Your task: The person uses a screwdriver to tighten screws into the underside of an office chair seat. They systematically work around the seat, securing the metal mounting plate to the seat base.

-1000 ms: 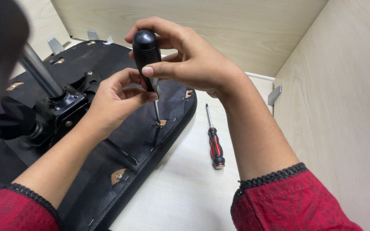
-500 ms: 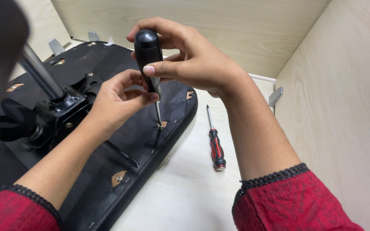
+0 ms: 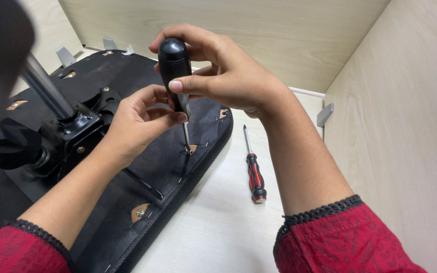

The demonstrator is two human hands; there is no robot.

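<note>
Gripping the black handle of a screwdriver (image 3: 174, 65), the right hand (image 3: 228, 76) holds it upright, its tip set in a screw hole (image 3: 189, 149) just below. Beneath it the left hand (image 3: 137, 124) pinches the shaft between thumb and fingers. Both work over an upturned black seat (image 3: 178, 167) on the worktop (image 3: 218, 222); a red-and-black screwdriver (image 3: 254, 174) lies loose below the right wrist.

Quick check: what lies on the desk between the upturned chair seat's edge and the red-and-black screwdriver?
Nothing: the head view shows only bare pale desk between the seat edge and the red-and-black screwdriver.
</note>
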